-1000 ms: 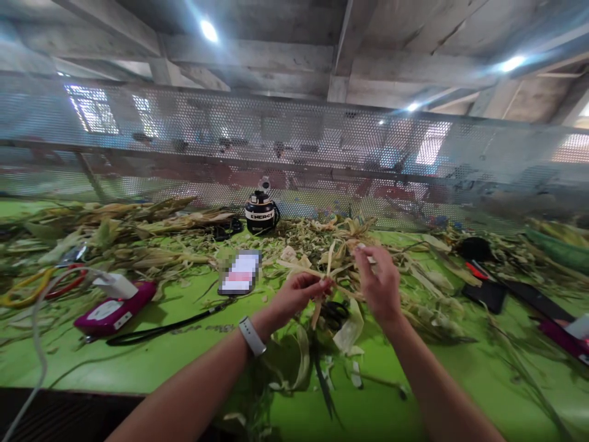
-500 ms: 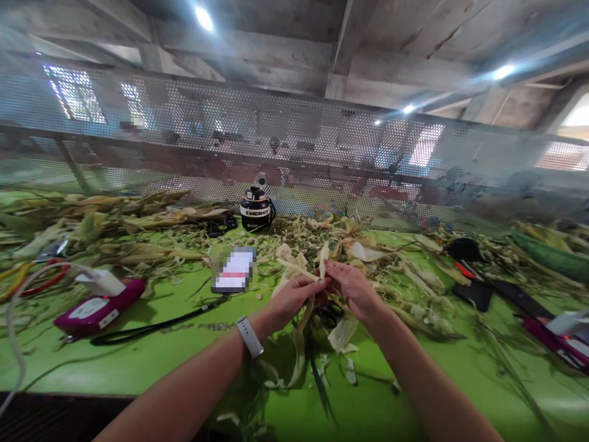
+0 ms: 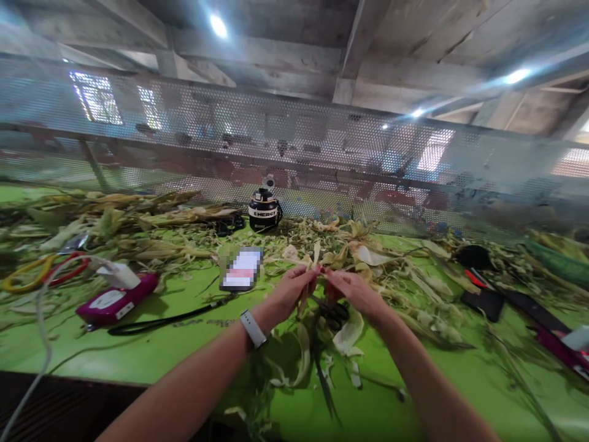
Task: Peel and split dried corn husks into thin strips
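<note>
My left hand (image 3: pixel 292 291), with a pale watch band (image 3: pixel 253 329) at the wrist, pinches strips of dry corn husk (image 3: pixel 316 252) that stick up and hang down between the fingers. Close beside it, my right hand (image 3: pixel 352 291) has its thumb and fingers closed at the same husk strips; the exact grip of its fingertips is partly hidden. Beneath the hands, a pair of dark-handled scissors (image 3: pixel 335 314) lies on the green tabletop (image 3: pixel 193 356). A broad pale husk piece (image 3: pixel 350 334) rests next to the scissors.
A phone (image 3: pixel 242 269) with a black strap lies left of the hands. Further left sits a purple power strip (image 3: pixel 117 301) with a white plug and cable. A black bottle (image 3: pixel 264 212) stands behind, among husk heaps (image 3: pixel 151 215). A perforated metal screen (image 3: pixel 294 147) borders the back.
My right hand has come from the upper right down to my left hand and closed at the husk strips. My left hand has kept its hold. The view has shifted slightly.
</note>
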The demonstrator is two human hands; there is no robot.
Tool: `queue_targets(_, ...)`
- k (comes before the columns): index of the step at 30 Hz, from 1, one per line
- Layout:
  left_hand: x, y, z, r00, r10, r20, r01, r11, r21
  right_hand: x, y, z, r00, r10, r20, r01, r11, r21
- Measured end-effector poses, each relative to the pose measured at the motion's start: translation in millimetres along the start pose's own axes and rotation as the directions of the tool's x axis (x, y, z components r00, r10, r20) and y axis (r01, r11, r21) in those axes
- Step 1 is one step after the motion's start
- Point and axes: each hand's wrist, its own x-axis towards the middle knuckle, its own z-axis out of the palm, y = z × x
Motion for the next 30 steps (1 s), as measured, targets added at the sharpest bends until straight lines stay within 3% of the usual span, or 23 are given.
queue_targets(2, 0.1, 3.9, 2.1, 1.000, -0.014, -0.016, 0.012, 0.998, -0.063, 0.7, 2.0, 0.4, 0.999, -0.042, 0.027, 0.042, 0.999, 0.005)
queue_targets(6, -2.2, 11.0, 8.4, 0.999, -0.019, -0.028, 0.014, 0.986, -0.168, 4.9, 8.6, -0.9, 0.994, -0.106, -0.027, 0.104, 0.992, -0.071)
queue_targets(8, -1.7, 12.1, 8.2, 0.998, -0.026, -0.051, 0.016, 0.982, -0.190, 3.9, 8.5, -1.4, 0.967, -0.209, -0.143, 0.177, 0.962, -0.209)
queue_targets(9, -0.8, 12.1, 7.0, 0.998, -0.030, -0.059, 0.019, 0.982, -0.190, 2.1, 7.3, -1.1, 0.919, -0.309, -0.246, 0.226, 0.923, -0.312)
queue_targets(11, 1.4, 11.4, 3.5, 0.997, -0.045, -0.063, 0.033, 0.984, -0.177, -3.2, 3.1, 1.5, 0.733, -0.531, -0.426, 0.280, 0.805, -0.523)
queue_targets(12, 2.5, 10.8, 1.8, 0.997, -0.049, -0.057, 0.039, 0.985, -0.165, -6.1, 0.9, 3.9, 0.652, -0.602, -0.461, 0.279, 0.755, -0.593)
queue_targets(13, 3.2, 10.1, 0.5, 0.997, -0.049, -0.051, 0.041, 0.988, -0.151, -8.7, -1.1, 7.0, 0.630, -0.629, -0.456, 0.278, 0.731, -0.624)
queue_targets(14, 3.7, 9.4, -0.3, 0.998, -0.040, -0.047, 0.033, 0.990, -0.140, -10.8, -2.5, 10.9, 0.678, -0.610, -0.410, 0.285, 0.732, -0.618)
queue_targets(16, 3.3, 7.6, -0.1, 0.999, 0.002, -0.043, -0.008, 0.991, -0.132, -12.9, -3.3, 19.8, 0.852, -0.467, -0.236, 0.290, 0.796, -0.531)
queue_targets(18, 1.5, 6.1, 2.1, 0.999, 0.029, -0.029, -0.033, 0.990, -0.141, -12.2, -1.9, 29.1, 0.953, -0.296, -0.064, 0.246, 0.880, -0.406)
queue_targets(22, -4.3, 6.4, 7.7, 1.000, -0.011, -0.005, 0.010, 0.986, -0.168, -6.8, 3.3, 42.7, 0.987, -0.151, 0.055, 0.157, 0.980, -0.125)
queue_targets(26, -5.8, 8.3, 8.6, 0.999, -0.043, 0.013, 0.045, 0.990, -0.134, -3.9, 6.8, 44.7, 0.989, -0.122, 0.085, 0.115, 0.990, 0.080)
queue_targets(30, -1.6, 9.1, 3.5, 1.000, -0.013, 0.015, 0.014, 1.000, -0.017, -6.0, 7.2, 36.7, 0.973, -0.094, 0.212, 0.060, 0.985, 0.159)
